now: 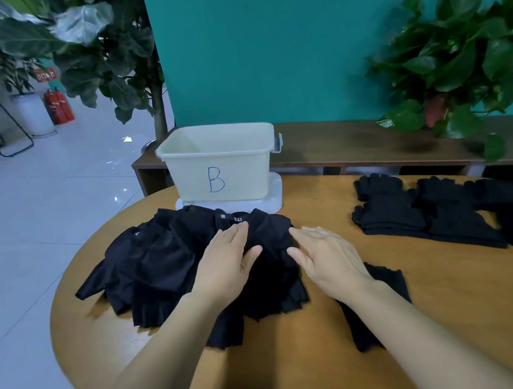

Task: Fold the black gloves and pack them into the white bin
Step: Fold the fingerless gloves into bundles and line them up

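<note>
Your left hand (pixel 228 261) lies flat, fingers straight, on the glove pile (pixel 166 266) at desk (pixel 303 352) centre. Your right hand (pixel 326 257) is flat too, fingers spread, touching the pile's right edge, with one glove (pixel 389 278) under its wrist. Bin (pixel 221 163) stands just behind the pile. Stacked gloves (pixel 433 215) lie well apart to your right.

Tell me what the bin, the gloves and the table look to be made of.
Bin: likely plastic, off-white, smooth, slightly translucent, with moulded rim and clip handle.
Gloves: matte black fabric, apparently knit; ribbed edges, limp folds.
Table: wood or wood-look laminate, tan, satin sheen; which one is unclear.
</note>
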### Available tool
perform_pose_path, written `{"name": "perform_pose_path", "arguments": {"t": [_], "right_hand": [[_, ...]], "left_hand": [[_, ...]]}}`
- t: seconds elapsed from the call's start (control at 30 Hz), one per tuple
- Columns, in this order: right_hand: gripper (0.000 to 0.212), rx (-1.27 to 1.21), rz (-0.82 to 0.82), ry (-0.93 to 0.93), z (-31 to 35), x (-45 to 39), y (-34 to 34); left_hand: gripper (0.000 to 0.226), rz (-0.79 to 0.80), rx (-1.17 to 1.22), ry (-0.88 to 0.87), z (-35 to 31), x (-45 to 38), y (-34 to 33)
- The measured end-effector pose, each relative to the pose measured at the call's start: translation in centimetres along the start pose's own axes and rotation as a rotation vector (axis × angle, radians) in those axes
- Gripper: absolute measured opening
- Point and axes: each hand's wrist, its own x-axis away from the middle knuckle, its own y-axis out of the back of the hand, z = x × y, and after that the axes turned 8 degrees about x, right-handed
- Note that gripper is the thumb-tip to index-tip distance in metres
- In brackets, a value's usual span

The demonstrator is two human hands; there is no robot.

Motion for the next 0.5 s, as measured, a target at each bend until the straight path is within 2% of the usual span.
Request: {"name": "perform_pose_path", "arguments": {"t": [0.13,0.3,0.5], "right_hand": [[0.035,0.004,0.029,0.008,-0.1,-4.3,-1.9],[0.029,-0.010,0.085,0.003,-0.1,-9.1,-3.9],[0.029,-0.030,0.175,0.003,-0.1,-12.4,-6.0]], "left_hand": [[0.055,-0.043,-0.017,0.043,1.6,-2.8,-0.6],[0.093,-0.025,-0.065,0.113,3.6,-4.4,-2.5],[0.081,-0.073,-0.126,0.136,4.6,-4.4,-3.9]]}}
